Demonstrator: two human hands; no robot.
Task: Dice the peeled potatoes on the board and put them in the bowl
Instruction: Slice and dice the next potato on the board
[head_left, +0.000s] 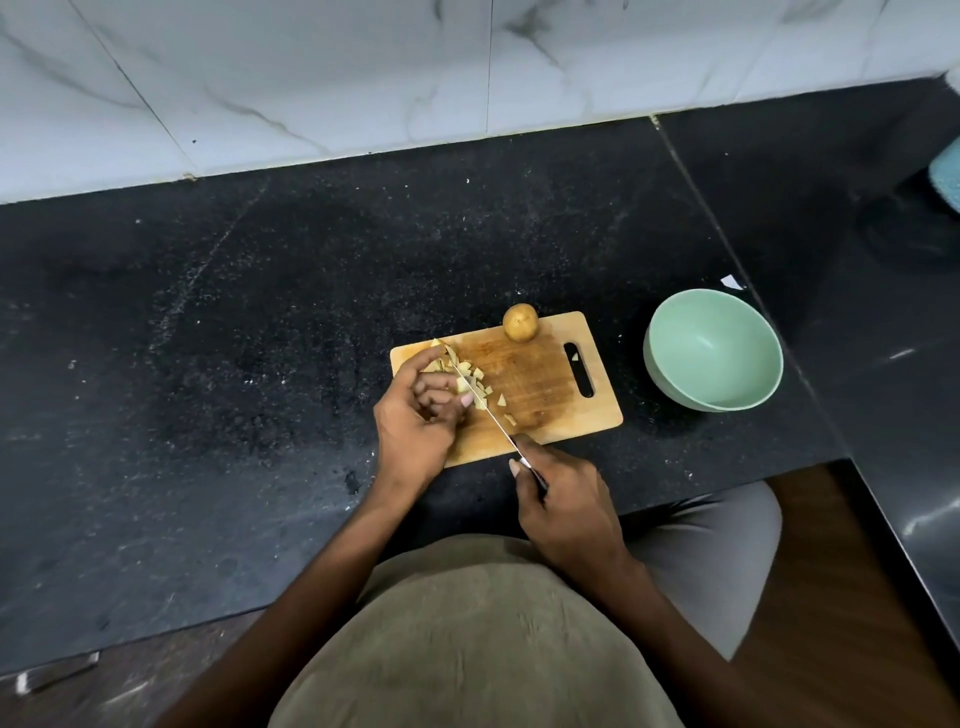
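My right hand (563, 512) grips the knife (480, 400), its blade lying across the potato pieces (470, 376) at the board's (540, 384) left end. My left hand's (415, 421) curled fingers (441, 397) steady the pieces, so I'd keep the fingertips tucked clear of the edge. The bowl (713, 349) at right holds nothing yet, and a whole potato (519, 322) waits at the board's top edge.

board (540, 374): wood, worn matt | bowl (712, 349): smooth, satin green | counter (260, 312): speckled black stone | wall (311, 78): glossy marble
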